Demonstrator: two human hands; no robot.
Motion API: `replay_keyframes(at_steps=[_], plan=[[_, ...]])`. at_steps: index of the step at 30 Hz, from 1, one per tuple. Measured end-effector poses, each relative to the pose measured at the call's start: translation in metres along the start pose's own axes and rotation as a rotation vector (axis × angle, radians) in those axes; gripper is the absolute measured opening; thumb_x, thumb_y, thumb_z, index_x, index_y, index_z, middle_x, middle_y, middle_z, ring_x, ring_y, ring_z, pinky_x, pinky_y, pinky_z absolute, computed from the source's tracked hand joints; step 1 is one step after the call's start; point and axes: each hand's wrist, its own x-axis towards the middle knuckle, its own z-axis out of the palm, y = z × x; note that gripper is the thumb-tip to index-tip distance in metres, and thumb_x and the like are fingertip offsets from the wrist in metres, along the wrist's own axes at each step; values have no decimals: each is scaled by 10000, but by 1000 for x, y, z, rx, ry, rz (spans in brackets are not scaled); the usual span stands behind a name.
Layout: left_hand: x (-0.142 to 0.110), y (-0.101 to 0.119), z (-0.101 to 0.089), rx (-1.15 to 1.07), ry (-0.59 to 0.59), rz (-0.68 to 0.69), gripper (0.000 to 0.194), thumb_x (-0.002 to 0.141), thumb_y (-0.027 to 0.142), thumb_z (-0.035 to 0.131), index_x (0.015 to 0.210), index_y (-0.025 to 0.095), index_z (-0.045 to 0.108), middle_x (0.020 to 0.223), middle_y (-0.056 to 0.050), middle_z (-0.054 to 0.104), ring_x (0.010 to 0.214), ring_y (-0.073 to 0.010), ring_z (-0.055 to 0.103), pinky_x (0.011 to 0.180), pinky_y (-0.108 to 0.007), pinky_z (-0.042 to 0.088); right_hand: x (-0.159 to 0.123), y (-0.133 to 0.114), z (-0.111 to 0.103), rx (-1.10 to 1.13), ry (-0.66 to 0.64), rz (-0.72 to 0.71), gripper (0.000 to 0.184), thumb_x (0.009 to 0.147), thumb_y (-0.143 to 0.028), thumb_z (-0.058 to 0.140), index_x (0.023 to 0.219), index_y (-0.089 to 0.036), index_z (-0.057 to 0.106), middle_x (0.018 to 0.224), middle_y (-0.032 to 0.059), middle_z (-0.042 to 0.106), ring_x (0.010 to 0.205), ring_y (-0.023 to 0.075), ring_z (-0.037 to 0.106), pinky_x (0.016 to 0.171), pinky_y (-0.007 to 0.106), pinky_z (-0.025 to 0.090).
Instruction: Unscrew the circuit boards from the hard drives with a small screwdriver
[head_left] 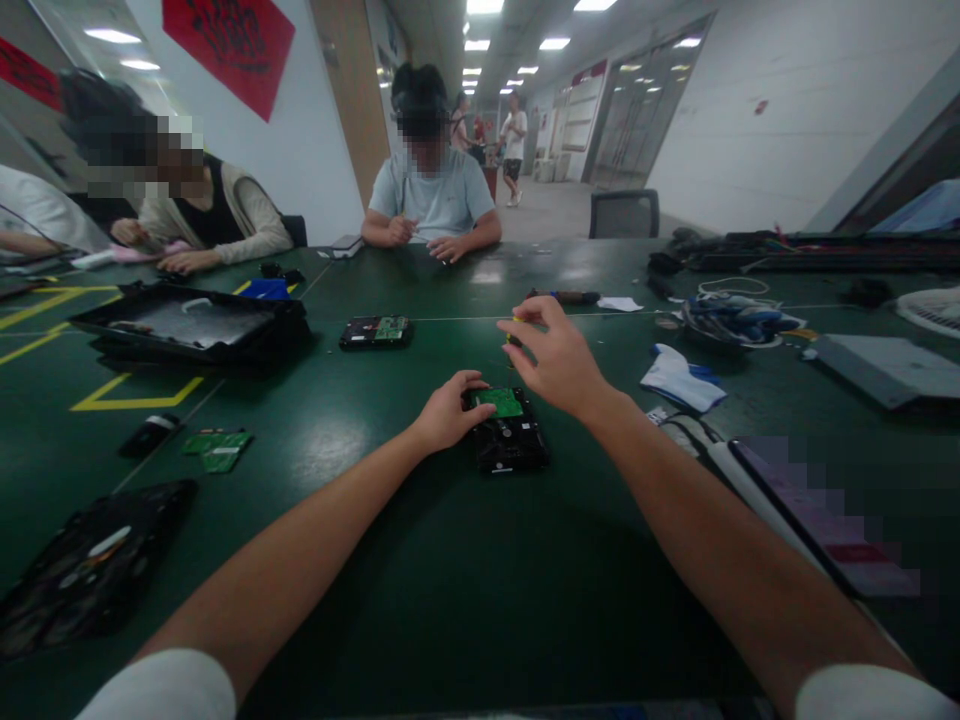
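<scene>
A black hard drive (pixel 511 440) with a green circuit board lies flat on the table in front of me. My left hand (pixel 452 412) grips its left side, the thumb resting over the board and the fingers along the far edge. Above the drive's far end, my right hand (pixel 551 355) is closed in a pinch on a small screwdriver (pixel 513 338) with a yellow and black handle. It stands roughly upright, mostly hidden by the fingers, and I cannot tell whether its tip touches the drive.
Another hard drive (pixel 375 331) lies further back. To the left are a black tray (pixel 195 325), loose green boards (pixel 217 448) and a dark casing (pixel 97 560). A glove (pixel 681 378), cables (pixel 739 318) and a grey metal box (pixel 892 365) are on the right. Co-workers sit opposite.
</scene>
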Motion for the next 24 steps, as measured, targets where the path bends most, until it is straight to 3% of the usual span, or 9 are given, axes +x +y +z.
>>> replay_keyframes(at_steps=[8, 14, 24], plan=[[0, 0, 0, 9, 0, -2, 575, 859, 310, 744, 1355, 168, 489, 1330, -147, 691, 1128, -260, 680, 863, -395, 523, 0, -3, -1, 0, 4, 14, 251, 934, -177, 630, 1182, -201, 653, 1199, 137, 642, 1161, 314, 611, 1032, 507, 527], [0, -1, 0, 17, 2, 0, 581, 852, 318, 746, 1356, 172, 496, 1331, -152, 691, 1073, -252, 691, 837, -391, 529, 0, -3, -1, -30, -66, -29, 440, 944, -120, 521, 1366, -193, 617, 1365, 150, 626, 1243, 329, 575, 1079, 572, 489], [-1, 0, 0, 9, -3, 4, 574, 862, 321, 740, 1353, 169, 485, 1338, -149, 686, 1125, -263, 681, 864, -400, 522, -1, -2, 2, 33, 12, 45, 315, 925, -165, 627, 1239, -181, 599, 1195, 152, 638, 1138, 313, 617, 1017, 496, 530]])
